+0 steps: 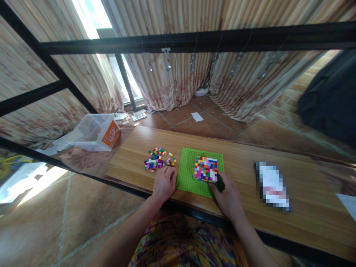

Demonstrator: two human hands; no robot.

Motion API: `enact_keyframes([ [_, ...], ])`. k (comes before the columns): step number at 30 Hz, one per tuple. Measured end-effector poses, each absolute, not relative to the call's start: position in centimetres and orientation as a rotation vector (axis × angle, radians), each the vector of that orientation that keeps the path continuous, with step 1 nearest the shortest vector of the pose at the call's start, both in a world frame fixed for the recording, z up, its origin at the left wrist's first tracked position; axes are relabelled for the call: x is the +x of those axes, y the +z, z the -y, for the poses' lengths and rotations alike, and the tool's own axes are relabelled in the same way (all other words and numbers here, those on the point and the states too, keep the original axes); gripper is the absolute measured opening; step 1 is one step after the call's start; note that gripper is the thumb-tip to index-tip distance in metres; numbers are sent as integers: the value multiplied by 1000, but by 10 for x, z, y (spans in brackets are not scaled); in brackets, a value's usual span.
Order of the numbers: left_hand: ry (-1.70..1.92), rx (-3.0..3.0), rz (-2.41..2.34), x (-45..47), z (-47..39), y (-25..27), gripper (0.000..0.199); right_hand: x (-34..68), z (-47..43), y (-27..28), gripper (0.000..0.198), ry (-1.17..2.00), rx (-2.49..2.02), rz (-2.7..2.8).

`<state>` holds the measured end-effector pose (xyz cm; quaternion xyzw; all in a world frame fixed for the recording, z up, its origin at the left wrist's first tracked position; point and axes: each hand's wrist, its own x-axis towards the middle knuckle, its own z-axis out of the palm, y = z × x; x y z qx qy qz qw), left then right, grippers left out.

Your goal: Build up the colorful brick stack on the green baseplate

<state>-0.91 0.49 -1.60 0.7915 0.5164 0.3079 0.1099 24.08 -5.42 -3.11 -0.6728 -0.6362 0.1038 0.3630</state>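
A flat green studded baseplate (pixel 185 174) lies on the wooden table. On its right half stands a block of many-coloured toy bricks (pixel 205 169), built up in layers. My right hand (pixel 229 193) grips the near right corner of this block, thumb at the front edge and fingers along the right side. Left of the baseplate is a loose pile of small coloured bricks (pixel 158 160). At the pile's near edge rests my left hand (pixel 165 181), beside the baseplate, its fingers curled together. Whatever its fingertips may hold is hidden.
The wooden table (pixel 250 155) has a dark front edge. A pixelated object (pixel 273 185) lies on its right part. A clear plastic bin (pixel 97 131) with an orange label stands off the left end. A dark metal bar (pixel 178 44) crosses above, before striped curtains (pixel 183 81).
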Motion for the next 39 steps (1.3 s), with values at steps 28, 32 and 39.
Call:
enact_keyframes([
  [28,1013,2253,-1449,-11,-5,-17,16,241,54,-32,49,274,-1737,1635],
  [32,1050,2152,-1449,-10,-5,-14,14,242,54,-32,49,276,-1727,1635],
  [39,1175,2025,-1342,13,-3,4,12,240,54,-29,50,294,-1734,1619],
])
